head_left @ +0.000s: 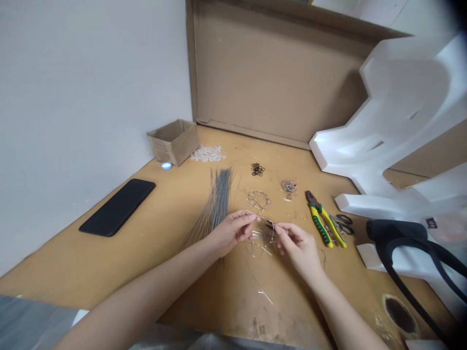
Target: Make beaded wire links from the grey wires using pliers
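My left hand is closed in a pinch around the end of a thin wire. Facing it, my right hand pinches a small wire piece with what look like tiny beads or knots on it; fine details are too small to tell. Short cut wires lie on the table below my fingers. Beside my left hand, a bundle of long grey wires is partly covered by my wrist. Just beyond both hands rests a beaded wire ring.
Yellow-green pliers and scissors lie right. Farther back are black rings, a small wire-and-bead pile, clear beads and a cardboard box. A black phone lies left; white foam stands right.
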The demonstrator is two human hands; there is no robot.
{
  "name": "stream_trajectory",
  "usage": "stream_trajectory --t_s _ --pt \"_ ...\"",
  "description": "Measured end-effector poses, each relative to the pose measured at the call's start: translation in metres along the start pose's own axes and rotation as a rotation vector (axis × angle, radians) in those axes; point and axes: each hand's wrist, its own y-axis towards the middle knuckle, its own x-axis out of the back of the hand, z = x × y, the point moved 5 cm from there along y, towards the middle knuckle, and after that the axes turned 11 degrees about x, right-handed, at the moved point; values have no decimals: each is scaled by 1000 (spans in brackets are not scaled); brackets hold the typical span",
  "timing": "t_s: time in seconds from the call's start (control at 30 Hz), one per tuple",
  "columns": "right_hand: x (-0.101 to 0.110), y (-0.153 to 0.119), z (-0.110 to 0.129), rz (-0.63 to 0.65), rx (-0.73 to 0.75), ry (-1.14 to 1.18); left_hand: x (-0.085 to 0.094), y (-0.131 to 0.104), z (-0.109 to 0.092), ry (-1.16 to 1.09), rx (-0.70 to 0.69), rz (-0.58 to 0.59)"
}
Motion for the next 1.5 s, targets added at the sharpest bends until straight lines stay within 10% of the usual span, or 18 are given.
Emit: stream_trajectory --t_s 0.87,1.23,1.5 --pt "-10 4 3 146 -132 461 -4 -5 -6 297 -27 -9" --pt "-9 4 3 192 -93 264 -7 -10 -12 683 -133 -134" --pt "-13 1 -1 333 -65 253 -16 -14 -11 845 -144 -12"
